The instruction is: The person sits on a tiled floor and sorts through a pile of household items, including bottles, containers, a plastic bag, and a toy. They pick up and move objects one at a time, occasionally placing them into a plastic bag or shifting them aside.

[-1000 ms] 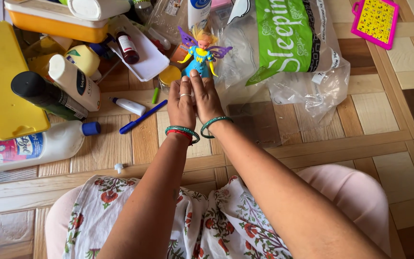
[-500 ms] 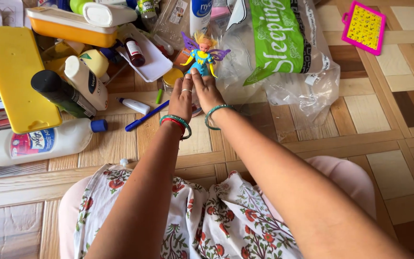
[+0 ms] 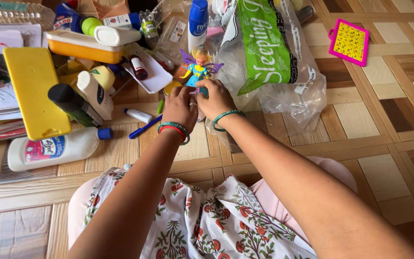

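Both my hands are curled shut around the base of the doll (image 3: 197, 68): left hand (image 3: 180, 106) and right hand (image 3: 216, 98) side by side, knuckles touching, fingers wrapped over its blue skirt. The doll stands upright just beyond my fingertips, wings and yellow hair clear above my grip. Whether its foot rests on the floor (image 3: 384, 105) I cannot tell; my hands hide it. So, as I judge it, the doll is held firmly but not yet lifted away or set apart from the heap.

Left of my grip things crowd in: a blue pen (image 3: 144, 127) and small tube (image 3: 138, 115) near my left wrist, bottles and a yellow lid (image 3: 34, 91) farther out. Touching my right hand is a clear plastic bag (image 3: 283, 81). Beyond the doll stands a white tray (image 3: 154, 72). The open room is back toward my lap and far right, on bare floor.
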